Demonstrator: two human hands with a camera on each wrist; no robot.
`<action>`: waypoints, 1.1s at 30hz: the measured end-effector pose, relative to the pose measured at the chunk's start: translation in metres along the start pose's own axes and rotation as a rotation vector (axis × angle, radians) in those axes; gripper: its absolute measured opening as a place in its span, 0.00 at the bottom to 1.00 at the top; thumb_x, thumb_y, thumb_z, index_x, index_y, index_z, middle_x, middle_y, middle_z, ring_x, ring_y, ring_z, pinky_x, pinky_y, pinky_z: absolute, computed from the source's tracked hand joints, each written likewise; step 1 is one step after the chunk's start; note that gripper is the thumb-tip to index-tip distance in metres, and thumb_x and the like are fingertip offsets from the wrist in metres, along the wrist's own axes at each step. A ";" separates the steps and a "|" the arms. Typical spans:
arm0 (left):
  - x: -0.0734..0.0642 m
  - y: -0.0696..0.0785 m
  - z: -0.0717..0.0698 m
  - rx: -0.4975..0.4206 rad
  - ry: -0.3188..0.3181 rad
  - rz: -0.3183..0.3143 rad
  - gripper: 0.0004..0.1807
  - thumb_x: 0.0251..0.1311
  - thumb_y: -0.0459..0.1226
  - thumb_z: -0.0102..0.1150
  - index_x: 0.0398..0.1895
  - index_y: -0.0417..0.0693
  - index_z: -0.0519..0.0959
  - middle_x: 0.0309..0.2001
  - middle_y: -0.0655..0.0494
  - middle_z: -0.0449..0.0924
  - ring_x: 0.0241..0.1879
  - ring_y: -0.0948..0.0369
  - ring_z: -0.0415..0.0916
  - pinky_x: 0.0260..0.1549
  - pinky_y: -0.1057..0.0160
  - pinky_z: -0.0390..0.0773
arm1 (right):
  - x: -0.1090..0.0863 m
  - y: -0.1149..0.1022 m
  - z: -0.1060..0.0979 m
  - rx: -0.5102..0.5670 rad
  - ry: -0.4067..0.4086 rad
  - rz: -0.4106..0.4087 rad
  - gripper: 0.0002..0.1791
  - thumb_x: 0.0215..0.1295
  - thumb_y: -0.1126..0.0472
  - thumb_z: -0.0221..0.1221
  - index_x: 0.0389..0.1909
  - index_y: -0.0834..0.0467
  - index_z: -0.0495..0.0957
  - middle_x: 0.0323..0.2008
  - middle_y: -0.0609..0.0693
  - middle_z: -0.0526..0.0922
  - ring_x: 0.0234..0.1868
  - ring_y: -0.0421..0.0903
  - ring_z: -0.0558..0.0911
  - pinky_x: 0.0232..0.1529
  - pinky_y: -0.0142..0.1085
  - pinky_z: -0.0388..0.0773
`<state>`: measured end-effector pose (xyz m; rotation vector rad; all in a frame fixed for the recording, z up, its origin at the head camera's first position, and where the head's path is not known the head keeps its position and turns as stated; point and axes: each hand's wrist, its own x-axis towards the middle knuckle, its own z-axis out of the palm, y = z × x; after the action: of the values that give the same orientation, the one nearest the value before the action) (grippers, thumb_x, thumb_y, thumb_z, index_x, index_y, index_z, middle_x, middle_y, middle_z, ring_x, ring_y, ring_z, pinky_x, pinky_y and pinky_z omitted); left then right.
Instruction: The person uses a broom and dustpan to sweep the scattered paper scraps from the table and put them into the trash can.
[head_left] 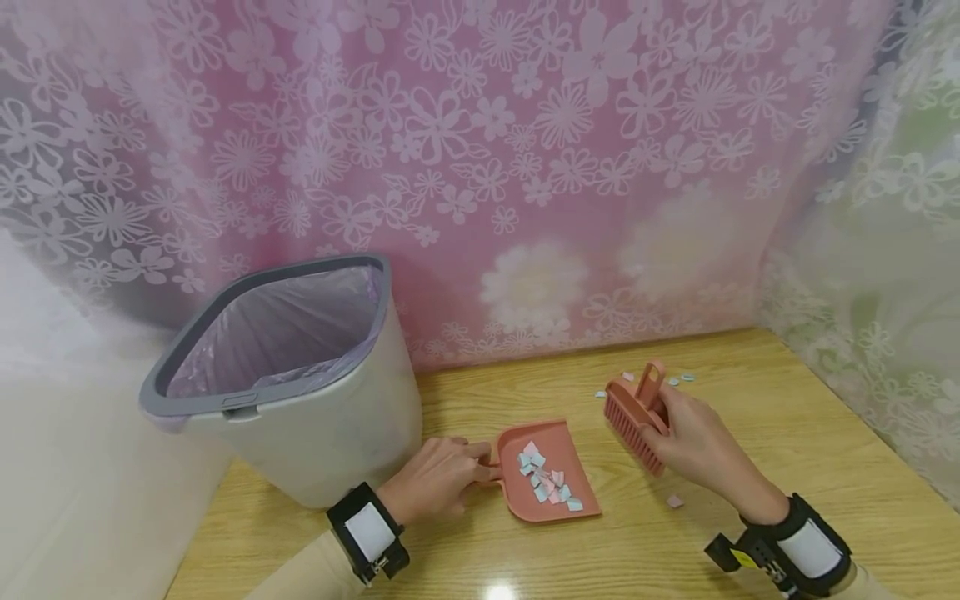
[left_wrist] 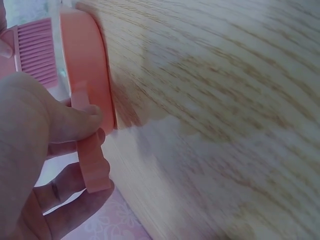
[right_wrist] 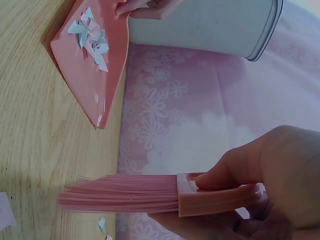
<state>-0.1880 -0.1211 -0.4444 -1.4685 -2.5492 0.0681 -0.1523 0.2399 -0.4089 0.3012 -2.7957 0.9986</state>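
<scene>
In dustpan (head_left: 557, 439), paper scraps (head_left: 557, 478); in bin (head_left: 360, 433), liner (head_left: 292, 329).

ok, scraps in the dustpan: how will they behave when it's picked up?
The scraps are probably very light and easily scattered: they look small, thin and loose. They'd likely slide out if the dustpan tips toward its wide front edge, which shows no raised wall.

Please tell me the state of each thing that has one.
Dustpan: loaded with paper scraps, handle held in the left grip.
Hand brush: held in the right grip, bristles downward.
Trash bin: open-topped, lined with a plastic bag.
Paper scraps: some in the dustpan, some loose on the table.
</scene>
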 end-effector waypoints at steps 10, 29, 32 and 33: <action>-0.001 -0.001 -0.001 -0.003 -0.003 0.017 0.27 0.46 0.34 0.71 0.52 0.68 0.86 0.33 0.66 0.76 0.21 0.65 0.65 0.17 0.70 0.56 | -0.001 0.002 0.003 -0.023 0.016 -0.001 0.19 0.60 0.68 0.60 0.53 0.67 0.72 0.30 0.55 0.82 0.22 0.41 0.76 0.18 0.32 0.70; -0.004 0.000 -0.014 -0.054 0.024 0.023 0.22 0.52 0.37 0.71 0.51 0.67 0.87 0.27 0.67 0.73 0.19 0.69 0.62 0.16 0.72 0.56 | -0.001 0.004 0.003 -0.028 0.010 -0.005 0.19 0.61 0.68 0.60 0.53 0.67 0.72 0.30 0.55 0.82 0.21 0.41 0.75 0.18 0.33 0.70; -0.003 -0.001 -0.017 -0.062 0.040 0.032 0.20 0.53 0.38 0.71 0.50 0.67 0.87 0.26 0.67 0.72 0.19 0.70 0.62 0.15 0.73 0.55 | -0.001 0.005 0.003 -0.032 0.011 -0.006 0.19 0.61 0.68 0.60 0.53 0.67 0.72 0.30 0.55 0.82 0.22 0.41 0.76 0.18 0.33 0.71; -0.003 -0.002 -0.018 -0.067 0.043 0.035 0.19 0.54 0.38 0.70 0.50 0.67 0.87 0.26 0.67 0.72 0.18 0.70 0.62 0.15 0.73 0.55 | 0.000 0.005 0.003 -0.033 0.012 -0.008 0.19 0.61 0.68 0.60 0.53 0.67 0.72 0.31 0.55 0.82 0.22 0.41 0.76 0.18 0.33 0.71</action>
<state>-0.1842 -0.1259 -0.4269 -1.5216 -2.5156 -0.0439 -0.1532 0.2419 -0.4141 0.3009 -2.7949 0.9485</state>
